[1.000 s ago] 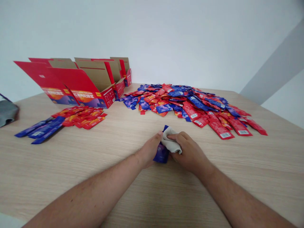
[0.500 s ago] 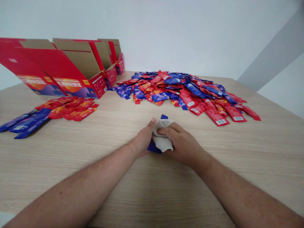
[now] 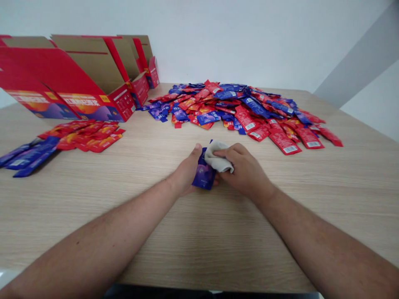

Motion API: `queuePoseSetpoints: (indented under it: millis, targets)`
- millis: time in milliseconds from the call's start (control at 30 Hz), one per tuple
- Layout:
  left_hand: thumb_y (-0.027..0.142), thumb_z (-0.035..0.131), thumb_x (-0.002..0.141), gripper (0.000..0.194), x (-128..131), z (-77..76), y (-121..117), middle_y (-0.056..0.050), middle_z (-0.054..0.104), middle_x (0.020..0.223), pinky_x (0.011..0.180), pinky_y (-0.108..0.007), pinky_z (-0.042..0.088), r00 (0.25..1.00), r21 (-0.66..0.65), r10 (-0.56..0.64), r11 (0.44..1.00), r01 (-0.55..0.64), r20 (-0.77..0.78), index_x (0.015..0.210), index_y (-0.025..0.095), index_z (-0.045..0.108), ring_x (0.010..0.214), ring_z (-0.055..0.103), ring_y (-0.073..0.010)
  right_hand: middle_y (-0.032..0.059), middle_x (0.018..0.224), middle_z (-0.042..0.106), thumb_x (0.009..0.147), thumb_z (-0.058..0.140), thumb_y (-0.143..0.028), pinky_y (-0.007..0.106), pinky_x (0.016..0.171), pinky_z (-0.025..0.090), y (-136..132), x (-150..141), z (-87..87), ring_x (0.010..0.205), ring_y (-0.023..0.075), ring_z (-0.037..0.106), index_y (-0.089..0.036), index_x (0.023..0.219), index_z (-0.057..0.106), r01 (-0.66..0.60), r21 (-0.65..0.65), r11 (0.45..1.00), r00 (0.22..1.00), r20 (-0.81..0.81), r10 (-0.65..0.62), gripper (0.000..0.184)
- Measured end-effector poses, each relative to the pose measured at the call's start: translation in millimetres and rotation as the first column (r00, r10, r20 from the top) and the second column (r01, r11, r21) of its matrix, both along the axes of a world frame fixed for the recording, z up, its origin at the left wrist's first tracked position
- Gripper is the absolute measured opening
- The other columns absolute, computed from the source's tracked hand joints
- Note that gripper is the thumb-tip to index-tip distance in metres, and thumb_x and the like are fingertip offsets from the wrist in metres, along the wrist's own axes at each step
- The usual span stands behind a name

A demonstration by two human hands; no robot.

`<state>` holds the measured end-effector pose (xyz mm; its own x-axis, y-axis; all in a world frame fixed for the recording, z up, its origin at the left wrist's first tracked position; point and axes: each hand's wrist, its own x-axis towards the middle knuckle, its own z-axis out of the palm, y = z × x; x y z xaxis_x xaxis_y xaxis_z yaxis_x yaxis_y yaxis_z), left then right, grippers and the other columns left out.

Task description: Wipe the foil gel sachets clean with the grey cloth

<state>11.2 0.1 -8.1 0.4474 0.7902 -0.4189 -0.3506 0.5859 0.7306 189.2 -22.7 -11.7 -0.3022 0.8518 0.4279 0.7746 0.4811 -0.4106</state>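
A blue-purple sachet (image 3: pixel 204 174) is gripped in my left hand (image 3: pixel 186 171), thumb along its left edge and fingertips showing under its right side. My right hand (image 3: pixel 246 168) pinches a crumpled pale grey cloth (image 3: pixel 220 157), which lies against the upper right part of the sachet and covers some of its face. Both hands are close together above the middle of the wooden table (image 3: pixel 199 232).
A big heap of red and blue sachets (image 3: pixel 227 104) spreads across the back. Open red cartons (image 3: pixel 90 89) stand at the back left. In front of them lie red sachets (image 3: pixel 84 135) and several blue sachets (image 3: pixel 33 155) in overlapping rows.
The cloth has slid up and to the right over the sachet, uncovering its printed lower left part. My left hand still holds the sachet. The whole view has shifted slightly.
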Motion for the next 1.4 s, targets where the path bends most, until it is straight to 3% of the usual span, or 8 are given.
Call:
queuePoseSetpoints:
  millis: [67, 233, 400, 600, 733, 900, 1233, 1400]
  targets:
    - [0.068, 0.03, 0.106, 0.073, -1, -1.3, 1, -0.012, 0.074, 0.074, 0.058, -0.034, 0.06, 0.999, -0.013, -0.028, 1.0, 0.027, -0.047, 0.113, 0.01, 0.074, 0.057, 0.07, -0.0212, 0.0108, 0.11, 0.069, 0.081, 0.072, -0.016, 0.046, 0.096, 0.057, 1, 2, -0.3, 0.107, 0.0298, 0.064, -0.022, 0.123, 0.072, 0.042, 0.018, 0.999, 0.999, -0.027, -0.042, 0.042]
    - [0.06, 0.037, 0.109, 0.063, 1, -2.1, 0, -0.012, 0.078, 0.085, 0.067, -0.031, 0.06, 0.998, 0.033, 0.059, 0.998, -0.06, 0.025, 0.115, 0.011, 0.075, 0.065, 0.072, -0.0193, 0.0107, 0.117, 0.069, 0.081, 0.074, -0.018, 0.043, 0.094, 0.057, -2, -3, 0.7, 0.106, 0.029, 0.065, -0.023, 0.12, 0.069, -0.093, -0.022, 0.995, 0.995, 0.025, 0.094, 0.04]
    - [0.065, 0.024, 0.108, 0.072, -3, 2.0, 2, -0.012, 0.074, 0.077, 0.055, -0.034, 0.06, 0.997, 0.014, -0.02, 1.0, 0.021, -0.07, 0.1, 0.012, 0.072, 0.059, 0.071, -0.022, 0.0108, 0.113, 0.071, 0.082, 0.068, -0.016, 0.047, 0.098, 0.054, 8, 4, -0.6, 0.112, 0.0315, 0.065, -0.021, 0.117, 0.066, 0.053, 0.019, 0.998, 0.997, -0.049, -0.052, 0.035]
    - [0.063, 0.026, 0.109, 0.067, -2, 1.1, 2, -0.01, 0.074, 0.078, 0.056, -0.032, 0.06, 0.999, 0.007, 0.01, 1.0, -0.009, -0.052, 0.109, 0.014, 0.071, 0.058, 0.069, -0.0194, 0.011, 0.114, 0.07, 0.081, 0.071, -0.018, 0.043, 0.093, 0.055, 4, 1, 2.0, 0.106, 0.0291, 0.065, -0.021, 0.12, 0.067, -0.078, -0.031, 0.996, 0.997, -0.001, 0.078, 0.039]
    - [0.065, 0.025, 0.108, 0.071, -2, 0.4, 3, -0.011, 0.072, 0.074, 0.056, -0.034, 0.06, 0.997, 0.015, -0.008, 1.0, 0.009, -0.08, 0.102, 0.012, 0.071, 0.058, 0.07, -0.0214, 0.011, 0.108, 0.072, 0.083, 0.07, -0.017, 0.042, 0.093, 0.055, 4, 0, 0.3, 0.107, 0.0291, 0.065, -0.02, 0.117, 0.068, 0.009, -0.02, 1.0, 1.0, -0.023, -0.009, 0.034]
    - [0.063, 0.036, 0.108, 0.062, -2, -2.8, 3, -0.007, 0.072, 0.074, 0.055, -0.028, 0.057, 0.999, 0.02, 0.04, 0.999, -0.04, -0.001, 0.104, 0.014, 0.073, 0.056, 0.068, -0.0176, 0.0123, 0.113, 0.07, 0.081, 0.072, -0.018, 0.043, 0.091, 0.056, 4, -1, -2.3, 0.105, 0.03, 0.065, -0.02, 0.12, 0.069, -0.088, -0.003, 0.996, 0.996, -0.009, 0.088, 0.039]
    - [0.059, 0.032, 0.109, 0.06, -1, -2.4, 4, -0.009, 0.076, 0.08, 0.061, -0.033, 0.061, 0.999, 0.012, 0.039, 0.999, -0.038, -0.02, 0.106, 0.015, 0.073, 0.063, 0.072, -0.0212, 0.0118, 0.11, 0.071, 0.08, 0.072, -0.018, 0.043, 0.089, 0.056, 5, 1, -2.7, 0.104, 0.03, 0.066, -0.019, 0.119, 0.07, -0.087, 0.009, 0.996, 0.996, -0.011, 0.087, 0.039]
    - [0.061, 0.029, 0.109, 0.066, 0, -1.0, 2, -0.01, 0.072, 0.072, 0.058, -0.033, 0.059, 0.998, 0.016, 0.003, 1.0, -0.002, -0.068, 0.094, 0.014, 0.072, 0.057, 0.069, -0.0205, 0.0114, 0.105, 0.072, 0.082, 0.072, -0.018, 0.043, 0.089, 0.056, 5, 2, -2.9, 0.103, 0.0296, 0.066, -0.018, 0.116, 0.07, -0.009, 0.023, 1.0, 0.999, -0.041, 0.01, 0.035]
